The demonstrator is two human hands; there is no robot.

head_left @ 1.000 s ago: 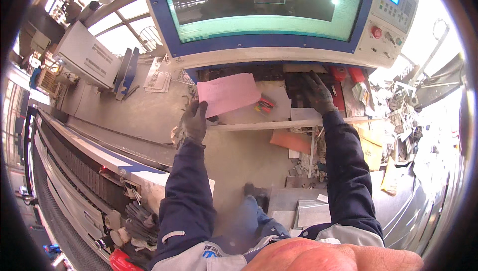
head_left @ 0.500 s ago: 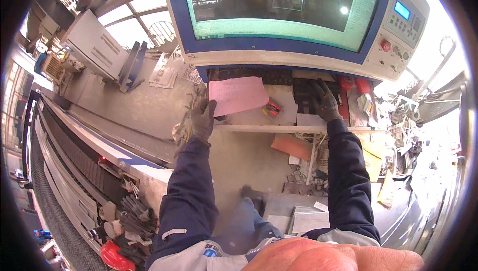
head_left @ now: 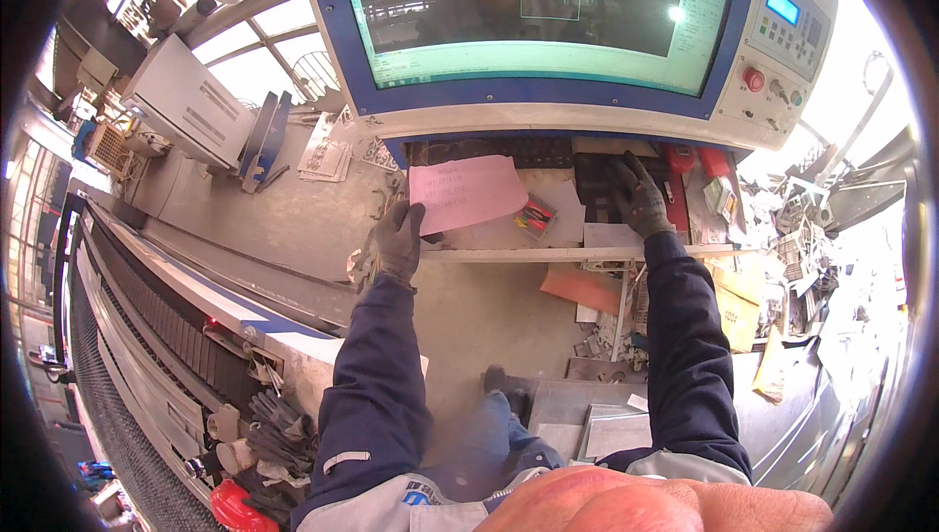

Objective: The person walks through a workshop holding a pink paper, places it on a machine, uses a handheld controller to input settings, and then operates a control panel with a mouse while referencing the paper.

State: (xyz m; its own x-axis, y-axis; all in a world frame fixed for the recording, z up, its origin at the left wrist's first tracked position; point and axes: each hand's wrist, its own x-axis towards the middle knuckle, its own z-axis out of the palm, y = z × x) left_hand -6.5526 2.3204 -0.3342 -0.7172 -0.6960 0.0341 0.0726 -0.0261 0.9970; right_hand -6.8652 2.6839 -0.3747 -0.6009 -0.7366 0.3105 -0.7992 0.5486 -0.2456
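My left hand [head_left: 398, 242], in a dark grey glove, pinches the lower left edge of a pink sheet of paper [head_left: 465, 195] between thumb and fingers. Faint handwriting covers part of the sheet, which hangs over the left of the shelf [head_left: 489, 254] below the monitor. My right hand [head_left: 640, 201], gloved too, rests over a black pad [head_left: 595, 178] on the shelf's right side. Its fingers stretch forward and lie apart; anything beneath the palm is hidden. Between the hands stands a small clear box with coloured pieces [head_left: 535, 216]. A black keyboard [head_left: 533, 153] lies partly behind the paper.
A large monitor [head_left: 548, 72] in a blue and white housing rises ahead, with a red stop button [head_left: 753, 79] at its right. Red objects [head_left: 714, 162] sit at the shelf's right end. Left are a long machine bed [head_left: 147, 297], gloves [head_left: 279, 424] and a red helmet [head_left: 240, 507].
The view has shifted slightly. My left hand still holds the pink paper, whose writing shows more clearly now. My right hand stays over the black pad.
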